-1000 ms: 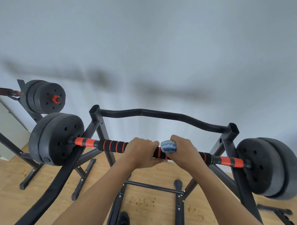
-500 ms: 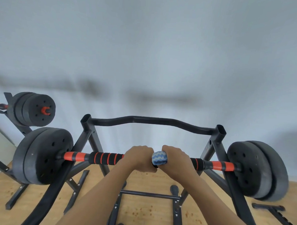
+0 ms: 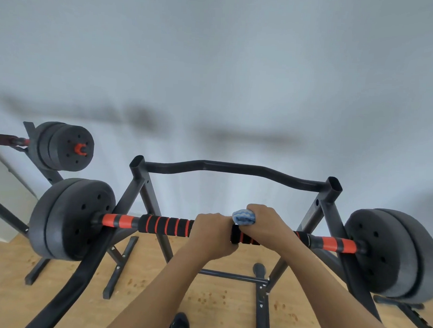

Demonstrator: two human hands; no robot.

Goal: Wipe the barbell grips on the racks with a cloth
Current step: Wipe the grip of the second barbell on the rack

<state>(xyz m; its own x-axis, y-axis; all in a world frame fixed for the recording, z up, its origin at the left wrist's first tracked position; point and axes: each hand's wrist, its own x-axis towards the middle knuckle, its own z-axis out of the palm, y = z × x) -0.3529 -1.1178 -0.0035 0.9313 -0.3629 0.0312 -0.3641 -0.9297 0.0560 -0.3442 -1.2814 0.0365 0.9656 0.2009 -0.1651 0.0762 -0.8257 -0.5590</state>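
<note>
Barbell (image 3: 165, 225) lies across a black rack (image 3: 145, 185), roughly level, w/ dark plates at both ends: left plates (image 3: 71, 219), right plates (image 3: 390, 255). Bar has orange end sleeves & black foam w/ orange rings in the middle section.

Both hands sit near the bar's centre, just beside each other. Left hand (image 3: 213, 234) is wrapped over the foam from above, grip closed round the bar, knuckles up. Right hand (image 3: 266, 226) is immediately to its right, also curled over the bar, grip clamped on a cloth (image 3: 244, 217). Cloth is blue-and-white, bunched, poking out at the thumb side of the right fist, resting on top of the bar b/w the two hands (how much of it is under the palm can't be seen). A short stretch of foam shows below the cloth, b/w the hands.

Rack's wavy top crossbar (image 3: 235, 169) runs behind the bar, apart from it. A lower rail (image 3: 233, 276) joins the rack legs beneath the forearms. Floor (image 3: 11, 298) is light wood w/ small dark specks.

Far left, a 2nd barbell (image 3: 62, 147) w/ dark plates & an orange collar sits on another stand, well apart from the first. Plain pale wall (image 3: 215, 64) behind it all.
</note>
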